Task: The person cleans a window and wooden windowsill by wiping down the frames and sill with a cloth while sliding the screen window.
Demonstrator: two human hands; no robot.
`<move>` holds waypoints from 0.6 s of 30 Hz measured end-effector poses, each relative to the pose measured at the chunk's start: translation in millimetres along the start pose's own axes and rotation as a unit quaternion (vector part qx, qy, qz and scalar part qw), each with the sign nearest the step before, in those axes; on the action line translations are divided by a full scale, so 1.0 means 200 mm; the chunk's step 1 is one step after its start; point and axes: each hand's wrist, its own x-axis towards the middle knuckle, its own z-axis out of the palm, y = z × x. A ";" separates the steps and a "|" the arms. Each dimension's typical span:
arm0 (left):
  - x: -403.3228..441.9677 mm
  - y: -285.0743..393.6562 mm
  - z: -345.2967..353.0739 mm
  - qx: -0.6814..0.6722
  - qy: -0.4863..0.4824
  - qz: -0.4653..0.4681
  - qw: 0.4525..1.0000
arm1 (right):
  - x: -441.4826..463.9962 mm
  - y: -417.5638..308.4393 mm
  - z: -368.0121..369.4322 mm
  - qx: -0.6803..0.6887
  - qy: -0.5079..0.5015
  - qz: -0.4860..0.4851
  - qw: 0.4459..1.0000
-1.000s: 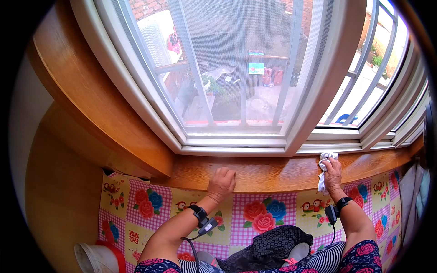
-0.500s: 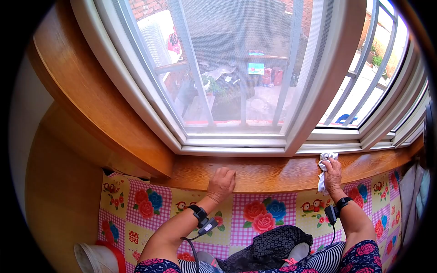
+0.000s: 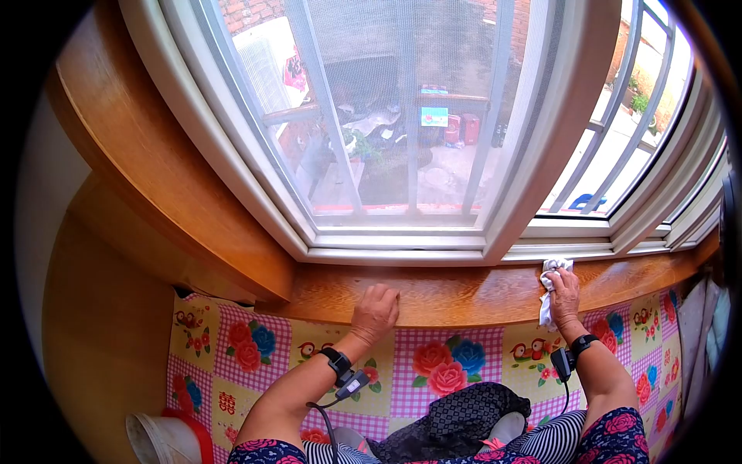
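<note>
My right hand (image 3: 566, 295) presses a crumpled white cloth (image 3: 548, 298) onto the wooden windowsill (image 3: 456, 298), close to the window frame. Part of the cloth hangs over the sill's front edge. Further left, my left hand (image 3: 376, 313) rests on the same sill with its fingers curled in and no object showing in them. Its palm side is hidden. Each wrist carries a black strap with a small grey device and a cable.
Above the sill stands a white-framed window (image 3: 394, 255) with a screen and bars. A flowered, checked cover (image 3: 448, 363) lies below. Dark patterned fabric (image 3: 456, 421) is near my legs. A white bucket (image 3: 158, 437) stands lower left, and a curved wooden panel (image 3: 162, 178) rises at left.
</note>
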 end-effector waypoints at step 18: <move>0.00 0.00 0.00 -0.009 -0.007 -0.005 1.000 | -0.01 0.02 0.01 -0.003 -0.010 0.003 1.000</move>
